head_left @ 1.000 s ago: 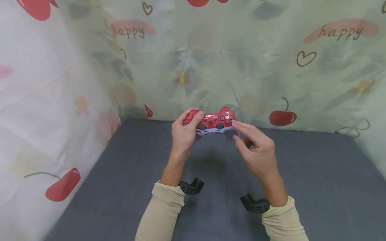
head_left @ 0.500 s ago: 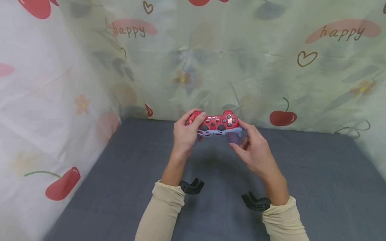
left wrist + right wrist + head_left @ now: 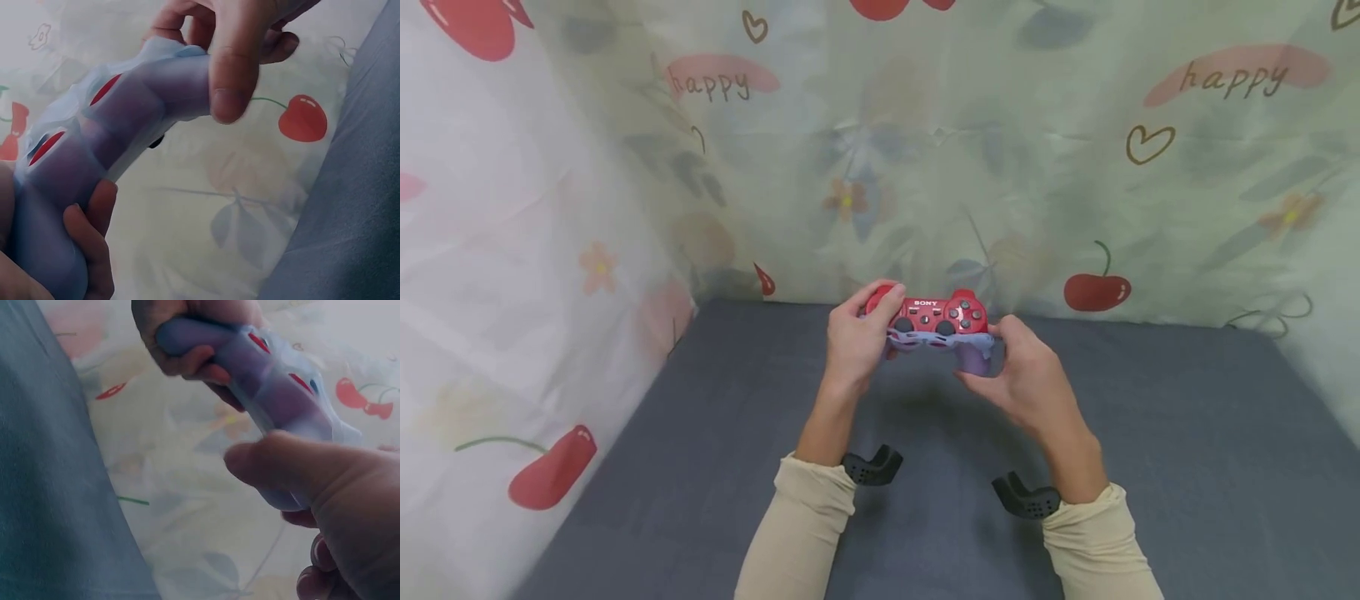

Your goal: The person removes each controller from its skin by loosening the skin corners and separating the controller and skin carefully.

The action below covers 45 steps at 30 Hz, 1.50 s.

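A red game controller (image 3: 927, 312) with a SONY mark is held up in front of the person, its buttons and black sticks facing the head camera. A translucent bluish-purple silicone cover (image 3: 974, 357) wraps its underside and handles; in the left wrist view red shows through slots in the cover (image 3: 134, 103). The left hand (image 3: 856, 346) grips the left handle, thumb over the front. At the right handle, the right hand (image 3: 1032, 372) pinches the cover, index finger at the upper side and thumb (image 3: 262, 456) near the handle's end. The right hand's other fingers are mostly hidden.
A dark grey cloth-covered table (image 3: 775, 392) lies beneath the hands. Behind and to the left hangs a pale curtain (image 3: 940, 167) printed with cherries, flowers and the word happy. A black wrist camera mount (image 3: 874, 467) sits at the left cuff, another mount (image 3: 1026, 497) at the right.
The right hand has gone from fingertips by the face buttons to pinching the covered right handle. The controller sits slightly lower in view. The left hand keeps its grip.
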Each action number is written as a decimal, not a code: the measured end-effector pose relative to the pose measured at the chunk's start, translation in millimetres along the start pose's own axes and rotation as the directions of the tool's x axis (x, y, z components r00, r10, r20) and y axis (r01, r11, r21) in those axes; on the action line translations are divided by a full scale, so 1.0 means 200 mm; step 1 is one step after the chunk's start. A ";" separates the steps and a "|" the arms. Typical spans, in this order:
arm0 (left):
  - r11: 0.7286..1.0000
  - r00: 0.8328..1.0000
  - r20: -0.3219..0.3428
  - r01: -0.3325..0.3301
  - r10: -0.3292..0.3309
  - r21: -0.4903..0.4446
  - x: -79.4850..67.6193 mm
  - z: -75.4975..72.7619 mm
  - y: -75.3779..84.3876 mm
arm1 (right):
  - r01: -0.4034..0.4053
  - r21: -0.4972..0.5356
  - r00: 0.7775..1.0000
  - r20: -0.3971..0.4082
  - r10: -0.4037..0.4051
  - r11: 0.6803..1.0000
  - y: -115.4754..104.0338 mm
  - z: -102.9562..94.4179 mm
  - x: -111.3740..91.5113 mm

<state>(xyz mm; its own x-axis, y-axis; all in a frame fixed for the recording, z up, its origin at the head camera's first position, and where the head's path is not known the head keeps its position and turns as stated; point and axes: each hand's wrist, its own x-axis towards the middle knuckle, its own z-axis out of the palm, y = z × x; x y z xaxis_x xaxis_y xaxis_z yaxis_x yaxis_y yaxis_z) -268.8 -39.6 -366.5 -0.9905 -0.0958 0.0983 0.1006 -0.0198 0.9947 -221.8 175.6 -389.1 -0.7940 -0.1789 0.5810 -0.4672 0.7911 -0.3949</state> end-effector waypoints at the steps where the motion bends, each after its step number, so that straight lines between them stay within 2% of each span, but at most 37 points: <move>1: 1.000 1.000 0.004 0.001 -0.001 0.009 0.00 0.00 0.00 | 0.002 -0.001 1.000 0.015 -0.002 1.000 0.00 0.00 0.00; 5: 0.999 0.999 0.046 0.011 -0.012 0.033 0.00 -0.01 0.00 | 0.020 -0.020 0.998 0.057 -0.019 1.000 0.02 -0.01 -0.01; 10: 0.998 0.996 0.081 0.036 -0.040 0.054 0.00 -0.03 0.00 | 0.060 0.007 0.993 0.099 -0.060 0.998 0.03 -0.01 -0.03; 17: 0.996 0.993 0.104 0.056 -0.062 0.063 0.01 -0.04 -0.01 | 0.119 -0.039 0.988 0.104 -0.114 0.992 0.03 -0.01 -0.03; 19: 0.997 0.994 0.099 0.050 -0.055 0.051 0.01 -0.03 -0.01 | 0.092 -0.072 0.991 0.100 -0.085 0.993 0.03 0.00 -0.03; 22: 0.999 0.995 0.098 0.031 -0.034 0.039 0.01 -0.02 -0.02 | -0.013 -0.108 0.991 0.131 0.027 0.994 0.03 0.00 -0.02; 24: 0.999 0.994 0.102 0.028 -0.032 0.036 0.01 -0.01 -0.03 | -0.103 -0.112 0.978 0.171 0.122 0.988 0.03 0.00 -0.02; 26: 0.999 0.992 0.116 0.039 -0.043 0.039 0.00 0.00 -0.03 | -0.170 -0.094 0.955 0.230 0.187 0.981 0.04 0.00 -0.01; 29: 0.997 0.989 0.126 0.067 -0.071 0.037 0.00 0.00 -0.04 | -0.204 -0.066 0.933 0.289 0.215 0.977 0.04 0.00 -0.01; 31: 0.996 0.990 0.117 0.078 -0.082 0.040 0.00 0.00 -0.03 | -0.182 -0.051 0.935 0.302 0.189 0.982 0.04 0.00 -0.01; 33: 0.996 0.992 0.099 0.080 -0.084 0.045 0.00 -0.01 -0.03 | -0.142 -0.037 0.949 0.279 0.147 0.989 0.04 0.00 -0.02; 38: 0.994 0.990 0.085 0.109 -0.110 0.023 0.01 -0.04 0.00 | -0.005 0.023 0.991 0.132 0.002 1.000 0.04 0.01 -0.02; 41: 0.991 0.986 0.096 0.133 -0.134 0.021 0.02 -0.05 0.00 | 0.072 0.023 0.995 0.066 -0.073 0.997 0.04 0.02 -0.03; 45: 0.987 0.984 0.095 0.150 -0.154 0.051 0.03 -0.08 -0.01 | 0.131 0.001 0.989 0.071 -0.130 0.991 0.04 0.01 -0.04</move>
<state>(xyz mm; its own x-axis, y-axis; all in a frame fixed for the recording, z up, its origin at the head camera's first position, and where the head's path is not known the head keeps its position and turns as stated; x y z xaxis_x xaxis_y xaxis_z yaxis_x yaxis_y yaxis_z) -273.1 -55.2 -367.7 -0.9986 0.0033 -0.0536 -0.0536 0.0165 0.9984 -220.4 181.6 -398.7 -0.7520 -0.3219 0.5753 -0.5675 0.7601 -0.3165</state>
